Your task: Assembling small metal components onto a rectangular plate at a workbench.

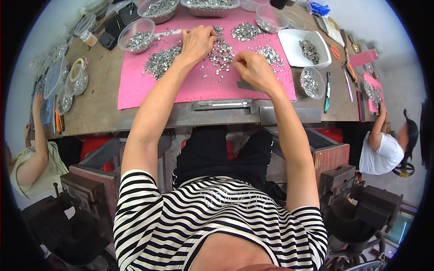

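Observation:
A pink mat lies on the brown workbench, strewn with heaps of small shiny metal pieces. My left hand rests palm down on the mat, fingers curled over a scatter of pieces near its middle. My right hand is further right and closer to me, fingers pinched together over the mat next to another small heap; whether a piece is between the fingertips cannot be seen. A flat grey metal strip lies under the right wrist.
Clear plastic bowls of metal pieces stand at the mat's far left, a white tray and a small bowl to its right. A metal bar lies at the bench's front edge. Two other people sit at the left and the right.

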Motion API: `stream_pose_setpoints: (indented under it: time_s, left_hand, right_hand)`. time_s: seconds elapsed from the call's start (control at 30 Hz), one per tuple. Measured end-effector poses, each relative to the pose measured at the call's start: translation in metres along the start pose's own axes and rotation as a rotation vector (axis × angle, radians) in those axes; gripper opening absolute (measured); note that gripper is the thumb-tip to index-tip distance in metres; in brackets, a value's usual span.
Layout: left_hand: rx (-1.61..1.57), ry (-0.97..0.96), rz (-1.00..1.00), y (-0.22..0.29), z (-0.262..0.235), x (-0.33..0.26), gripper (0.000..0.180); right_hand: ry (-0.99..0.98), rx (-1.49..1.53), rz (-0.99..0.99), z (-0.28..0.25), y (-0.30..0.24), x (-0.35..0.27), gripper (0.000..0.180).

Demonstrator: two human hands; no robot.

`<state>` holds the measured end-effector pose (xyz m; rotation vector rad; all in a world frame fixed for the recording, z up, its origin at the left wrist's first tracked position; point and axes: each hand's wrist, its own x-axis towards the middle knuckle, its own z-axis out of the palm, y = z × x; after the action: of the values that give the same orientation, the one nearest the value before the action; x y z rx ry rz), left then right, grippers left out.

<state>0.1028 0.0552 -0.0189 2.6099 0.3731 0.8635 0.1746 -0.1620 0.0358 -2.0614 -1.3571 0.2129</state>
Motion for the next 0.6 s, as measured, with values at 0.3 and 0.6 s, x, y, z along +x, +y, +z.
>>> stream_pose_setpoints:
  time_s: [0.3, 0.6]
  left_hand:
    - [-0.164, 0.061, 0.073, 0.016, -0.016, -0.004, 0.015]
    - [-0.183, -0.2, 0.209, 0.075, -0.03, -0.09, 0.008]
  right_hand:
    - [0.045, -0.047, -0.03, 0.008, 0.009, -0.051, 0.015]
    - [0.138, -0.004, -0.119, 0.012, -0.003, -0.053, 0.013]
